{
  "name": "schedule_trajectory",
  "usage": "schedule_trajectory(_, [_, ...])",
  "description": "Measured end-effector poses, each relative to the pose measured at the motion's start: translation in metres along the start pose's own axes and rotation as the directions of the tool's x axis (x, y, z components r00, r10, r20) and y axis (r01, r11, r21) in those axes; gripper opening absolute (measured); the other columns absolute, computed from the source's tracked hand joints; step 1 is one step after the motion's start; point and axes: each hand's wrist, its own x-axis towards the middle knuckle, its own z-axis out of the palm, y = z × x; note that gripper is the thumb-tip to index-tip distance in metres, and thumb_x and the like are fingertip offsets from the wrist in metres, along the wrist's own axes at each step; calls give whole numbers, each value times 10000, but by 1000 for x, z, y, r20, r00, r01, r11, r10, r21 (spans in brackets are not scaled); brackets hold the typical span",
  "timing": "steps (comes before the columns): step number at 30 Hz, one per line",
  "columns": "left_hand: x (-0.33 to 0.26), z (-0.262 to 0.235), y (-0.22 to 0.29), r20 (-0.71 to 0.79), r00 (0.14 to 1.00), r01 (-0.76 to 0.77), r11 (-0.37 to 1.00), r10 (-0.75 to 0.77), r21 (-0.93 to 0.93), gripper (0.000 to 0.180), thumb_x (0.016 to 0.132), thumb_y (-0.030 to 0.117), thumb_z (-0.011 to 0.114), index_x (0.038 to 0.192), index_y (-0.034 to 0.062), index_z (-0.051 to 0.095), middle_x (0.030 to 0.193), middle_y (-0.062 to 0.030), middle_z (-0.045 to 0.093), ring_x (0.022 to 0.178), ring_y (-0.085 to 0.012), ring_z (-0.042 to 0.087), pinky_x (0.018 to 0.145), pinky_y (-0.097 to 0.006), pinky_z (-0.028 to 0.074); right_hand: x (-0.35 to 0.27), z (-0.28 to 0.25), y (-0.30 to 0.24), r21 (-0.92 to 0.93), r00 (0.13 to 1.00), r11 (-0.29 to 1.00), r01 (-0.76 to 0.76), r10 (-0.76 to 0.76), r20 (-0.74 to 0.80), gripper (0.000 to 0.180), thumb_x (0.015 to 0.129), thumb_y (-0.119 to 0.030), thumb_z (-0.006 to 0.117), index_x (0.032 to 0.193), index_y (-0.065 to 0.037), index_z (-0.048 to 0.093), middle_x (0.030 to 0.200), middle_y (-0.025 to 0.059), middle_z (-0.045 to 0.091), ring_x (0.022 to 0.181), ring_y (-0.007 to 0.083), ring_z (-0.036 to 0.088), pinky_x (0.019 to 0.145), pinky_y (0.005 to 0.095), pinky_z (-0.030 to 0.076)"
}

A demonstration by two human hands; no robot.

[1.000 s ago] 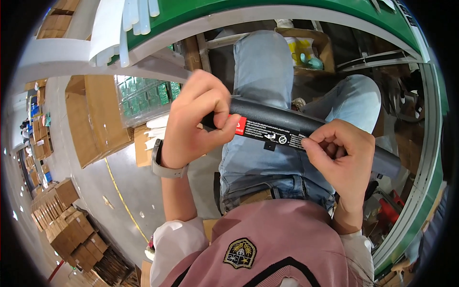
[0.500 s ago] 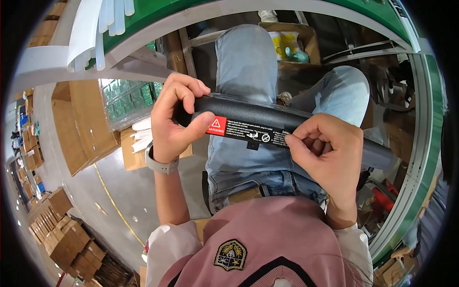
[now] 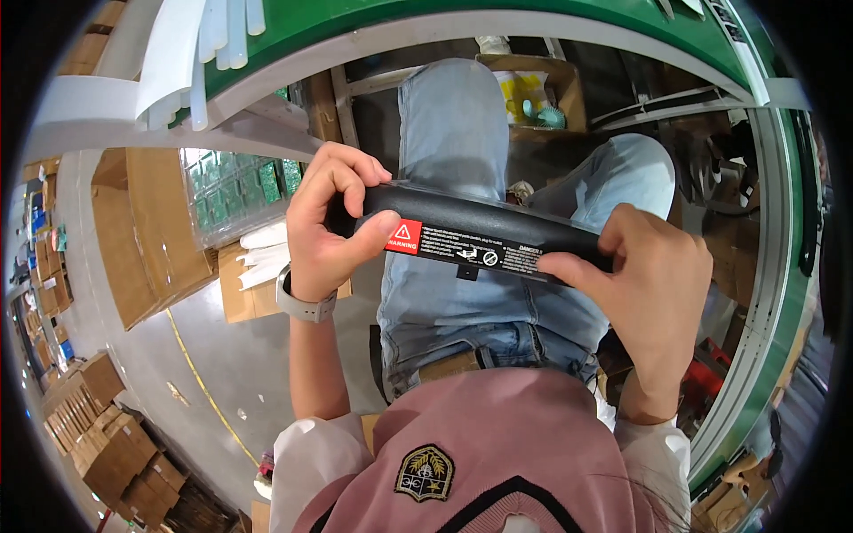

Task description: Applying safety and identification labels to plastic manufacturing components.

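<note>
A black, rounded, tube-like housing [image 3: 480, 211] lies level across my lap, held up in both hands. Along its near side runs a warning label [image 3: 462, 248], red at the left and black with small white print and symbols elsewhere. My left hand [image 3: 333, 222] grips the left end, fingers curled over the top and thumb beside the red part. At the other end, my right hand [image 3: 644, 289] closes round the housing, its thumb laid on the label's right end. A small black tab [image 3: 467, 273] hangs below the label. Its link to the housing is unclear.
A green-topped workbench [image 3: 498, 19] with a pale metal edge curves ahead, several translucent tubes [image 3: 233, 35] at its left. Cardboard boxes [image 3: 164, 240] and a plastic-wrapped green stack [image 3: 235, 191] stand on my left. An open carton [image 3: 569, 89] sits beyond my knees.
My right hand has opened from its pinch at the label's right edge, shifted right and wrapped round the housing, thumb flat on the label. The left hand keeps its grip.
</note>
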Motion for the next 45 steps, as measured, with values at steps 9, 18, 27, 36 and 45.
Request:
schedule_trajectory(9, [17,6,3,2,999,-48,987,49,154,320,711,84,691,693,62,372,900,-147,584,850,-237,551,784,-331,453,3,58,-27,-50,794,856,514,-498,-348,461,825,-162,581,1286,-170,596,1386,12,535,1234,250,532,1027,477,354])
schedule_trajectory(18, [18,7,-8,-85,996,-5,997,11,73,138,804,35,543,796,48,406,988,-130,543,891,-202,549,856,-318,443,-60,32,110,-377,794,891,254,-414,-445,511,762,-151,590,1272,-122,574,1077,90,608,934,233,609,757,348,495])
schedule_trajectory(27, [3,-9,-21,77,994,58,966,-79,253,418,774,283,697,1065,15,562,1011,-96,641,963,-198,607,900,-333,466,-99,39,210,-66,830,990,128,-144,-538,687,528,1,685,1200,-85,569,986,100,645,836,309,648,652,371,538])
schedule_trajectory(36, [3,-17,-33,-91,726,661,655,-682,366,352,878,260,658,1032,-55,673,888,-67,685,840,-168,598,772,-316,463,-58,60,232,103,958,995,1,28,-286,204,802,-270,714,954,-134,711,859,89,699,751,304,669,667,421,519])
schedule_trajectory(45, [26,24,30,-11,1000,2,330,25,944,247,831,187,683,1003,27,607,880,-158,638,824,-352,634,759,-422,501,103,-52,220,209,603,972,108,104,-791,149,864,-100,616,991,-34,659,846,165,663,802,358,644,717,412,519])
